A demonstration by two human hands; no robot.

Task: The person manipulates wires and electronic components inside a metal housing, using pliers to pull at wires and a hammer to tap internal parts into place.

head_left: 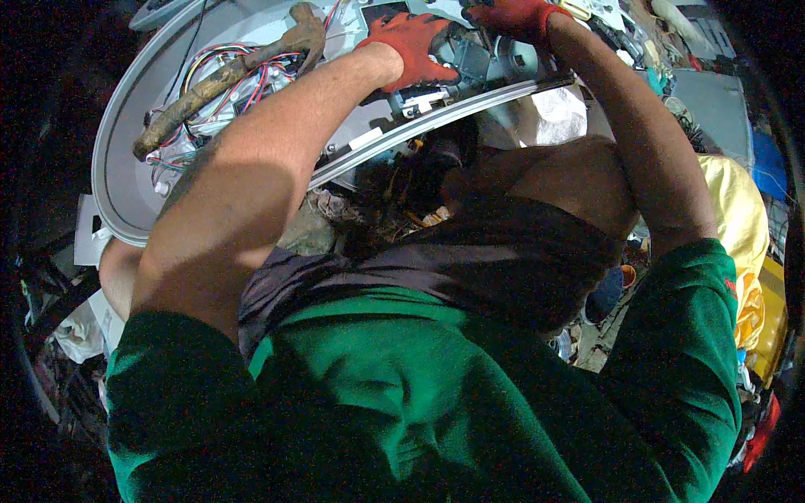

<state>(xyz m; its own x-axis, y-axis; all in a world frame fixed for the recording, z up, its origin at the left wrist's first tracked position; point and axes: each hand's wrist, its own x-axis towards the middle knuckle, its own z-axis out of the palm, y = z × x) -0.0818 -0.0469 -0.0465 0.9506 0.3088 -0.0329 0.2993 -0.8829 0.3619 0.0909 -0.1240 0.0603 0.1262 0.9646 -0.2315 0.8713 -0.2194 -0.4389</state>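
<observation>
My left hand (412,52), in a red glove with dark fingertips, curls round the near-left side of a dark grey boxy part (471,60). This part lies inside a large pale grey casing (117,151) with a rounded rim, which rests across my legs. Just beyond the part, at the picture's upper edge, my right hand (513,18) wears the same kind of glove; its fingers are curled and what they hold is hidden. A hammer (220,84) with a worn wooden handle lies left of my left forearm, on top of coloured wires (251,94).
Yellow cloth or plastic (731,205) bulges beside my right upper arm, with a grey panel (713,109) behind it. A crumpled white sheet (555,116) sits below the casing's near rim. Scrap and loose debris (331,205) lie on the ground between my legs.
</observation>
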